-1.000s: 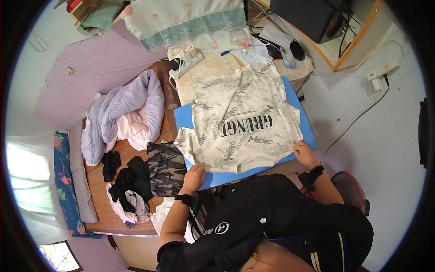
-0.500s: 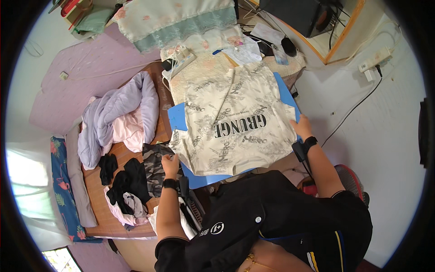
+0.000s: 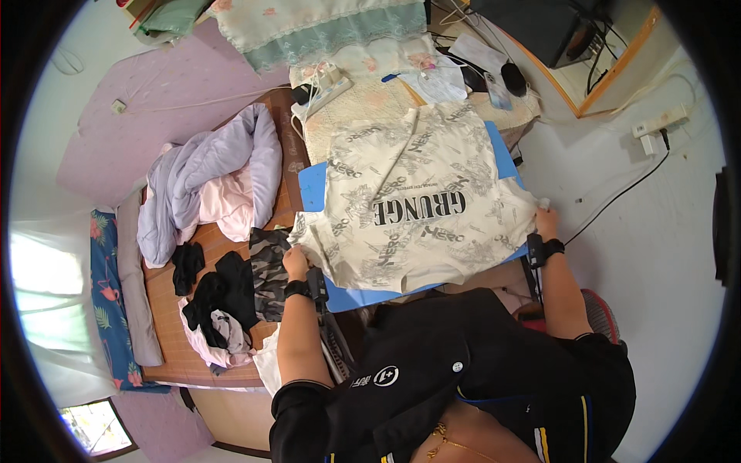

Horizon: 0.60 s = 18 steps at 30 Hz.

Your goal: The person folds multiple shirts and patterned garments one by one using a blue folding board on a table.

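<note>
A cream T-shirt (image 3: 409,255) with grey and black print lies spread over a blue board (image 3: 505,158), its neck end toward me and its sleeves out to both sides. My left hand (image 3: 295,262) is closed on the left sleeve's edge. At the right sleeve's end, my right hand (image 3: 546,221) pinches the cloth, and that sleeve is stretched out past the board. A long crease runs up the shirt's far half. Beside my left hand lies a folded camouflage garment (image 3: 270,282).
On the bed (image 3: 166,316) to the left are a lilac quilt (image 3: 208,162) and black clothes (image 3: 220,293). Beyond the shirt stand a power strip (image 3: 328,94), papers (image 3: 440,83) and a black mouse (image 3: 513,79). A cable (image 3: 617,201) hangs from the right wall.
My right hand has taken hold of the right sleeve and drawn it outward to the right. My left hand has closed on the left sleeve. The whole view has shifted slightly.
</note>
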### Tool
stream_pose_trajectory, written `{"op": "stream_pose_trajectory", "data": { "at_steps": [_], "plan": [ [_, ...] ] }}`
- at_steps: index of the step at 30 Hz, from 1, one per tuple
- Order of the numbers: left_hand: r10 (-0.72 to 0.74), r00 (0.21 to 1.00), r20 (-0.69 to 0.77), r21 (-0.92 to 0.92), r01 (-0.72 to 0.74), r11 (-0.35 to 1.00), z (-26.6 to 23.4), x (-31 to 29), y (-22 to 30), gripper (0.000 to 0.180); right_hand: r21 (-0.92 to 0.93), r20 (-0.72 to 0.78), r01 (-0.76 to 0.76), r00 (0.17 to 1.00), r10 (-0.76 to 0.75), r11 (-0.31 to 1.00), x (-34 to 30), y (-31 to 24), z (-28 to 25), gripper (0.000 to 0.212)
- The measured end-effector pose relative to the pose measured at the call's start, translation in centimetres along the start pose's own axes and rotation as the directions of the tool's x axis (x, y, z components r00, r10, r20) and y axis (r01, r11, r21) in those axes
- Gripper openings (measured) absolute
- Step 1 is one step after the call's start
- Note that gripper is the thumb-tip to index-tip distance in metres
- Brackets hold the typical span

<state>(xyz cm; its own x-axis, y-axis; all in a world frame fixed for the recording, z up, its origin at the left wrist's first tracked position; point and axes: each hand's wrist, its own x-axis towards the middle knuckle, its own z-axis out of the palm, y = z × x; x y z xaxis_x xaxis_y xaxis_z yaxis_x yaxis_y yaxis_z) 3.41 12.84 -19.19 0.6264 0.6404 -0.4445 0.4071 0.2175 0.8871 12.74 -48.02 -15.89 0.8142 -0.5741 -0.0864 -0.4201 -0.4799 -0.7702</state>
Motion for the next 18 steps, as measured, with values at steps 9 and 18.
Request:
{"op": "stream_pose_trajectory", "data": {
  "at_steps": [9, 18],
  "plan": [
    [0.516, 0.855, 0.055, 0.701, -0.401, 0.59, 2.1, -2.9, 1.1, 0.04, 0.397, 0.213, -0.411, 0.911, 0.354, 0.821, -1.1, 3.5, -0.6, 0.033],
    [0.083, 0.991, -0.109, 0.16, -0.065, 0.985, 1.6, -2.0, 0.7, 0.016, 0.59, -0.055, -0.092, 0.987, 0.154, 0.802, 3.9, 10.5, -0.4, 0.042]
  ]
}}
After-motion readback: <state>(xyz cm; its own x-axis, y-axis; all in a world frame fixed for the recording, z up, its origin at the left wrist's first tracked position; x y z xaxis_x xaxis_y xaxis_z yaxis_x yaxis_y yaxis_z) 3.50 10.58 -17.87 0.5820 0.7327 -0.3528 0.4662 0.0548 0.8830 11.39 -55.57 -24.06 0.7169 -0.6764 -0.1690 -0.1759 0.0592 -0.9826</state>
